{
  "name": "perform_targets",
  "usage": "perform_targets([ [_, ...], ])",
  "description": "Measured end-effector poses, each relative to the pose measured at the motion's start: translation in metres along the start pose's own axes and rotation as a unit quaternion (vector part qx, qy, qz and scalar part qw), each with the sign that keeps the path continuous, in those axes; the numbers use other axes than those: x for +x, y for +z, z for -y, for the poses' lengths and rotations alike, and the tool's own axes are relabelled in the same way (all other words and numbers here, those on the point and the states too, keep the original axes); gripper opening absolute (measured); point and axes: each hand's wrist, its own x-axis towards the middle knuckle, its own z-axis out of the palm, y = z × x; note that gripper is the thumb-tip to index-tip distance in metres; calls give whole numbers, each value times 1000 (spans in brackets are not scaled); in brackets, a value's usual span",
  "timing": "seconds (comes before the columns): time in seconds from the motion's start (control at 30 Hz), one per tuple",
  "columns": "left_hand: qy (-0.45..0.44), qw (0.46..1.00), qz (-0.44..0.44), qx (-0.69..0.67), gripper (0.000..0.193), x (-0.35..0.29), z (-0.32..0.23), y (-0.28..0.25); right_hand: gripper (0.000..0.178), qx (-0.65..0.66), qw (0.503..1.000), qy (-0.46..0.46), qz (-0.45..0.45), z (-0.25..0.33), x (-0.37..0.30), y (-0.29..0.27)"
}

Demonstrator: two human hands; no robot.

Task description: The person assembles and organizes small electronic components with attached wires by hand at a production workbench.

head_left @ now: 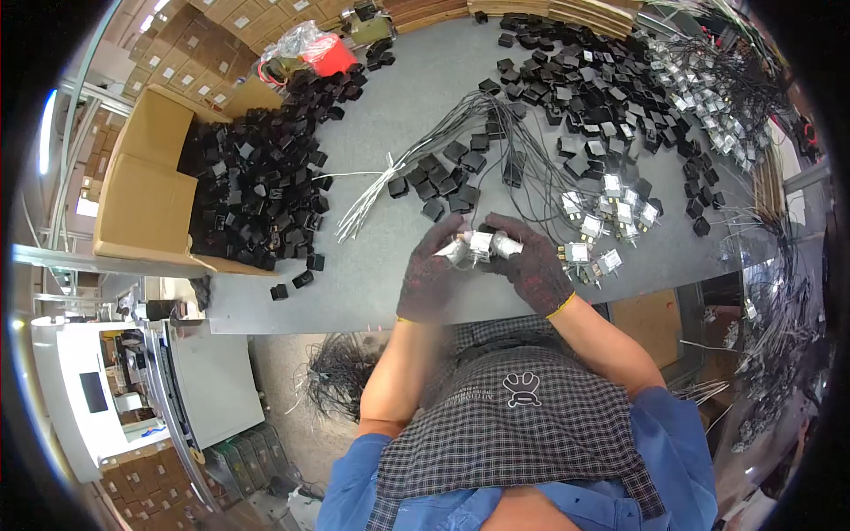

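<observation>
Grey surface (354,288): carries everything below.
Silvery part (480,243): held between both hands, over the middle of the near edge.
Left hand (428,274): dark-gloved, fingers closed on the part's left side.
Right hand (536,270): gloved likewise, gripping its right side.
Metal pieces (611,212): clustered near the right hand, toward the right edge.
Black cords (522,142): bundled beyond both hands.
Cardboard box (146,203): at the left edge, beside heaped black blocks (257,190).
</observation>
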Motion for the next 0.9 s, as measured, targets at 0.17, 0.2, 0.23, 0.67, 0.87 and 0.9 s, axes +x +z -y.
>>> perform_targets([
  [0.17, -130, 980, -51, 140, 49, -30, -35, 28, 44, -171, 985, 13, 33, 3, -1, 0],
  [0.2, -132, 980, -54, 138, 49, -29, -29, 24, 44, -172, 984, 16, 34, -1, -1, -2],
  [0.23, -95, 974, -50, 197, 48, -26, -18, 18, 44, -152, 988, 8, 33, -6, 1, -5],
  [0.67, -58, 988, -52, -131, 52, -23, -1, -4, 40, -165, 984, 72, 2, 9, 6, -6],
  [0.87, -84, 993, -83, -26, 52, -24, 0, 12, 42, -285, 949, 136, -2, 26, 14, 14],
  [0.9, -84, 993, -83, -27, 52, -23, 1, 11, 42, -286, 949, 136, -2, 27, 16, 14],
])
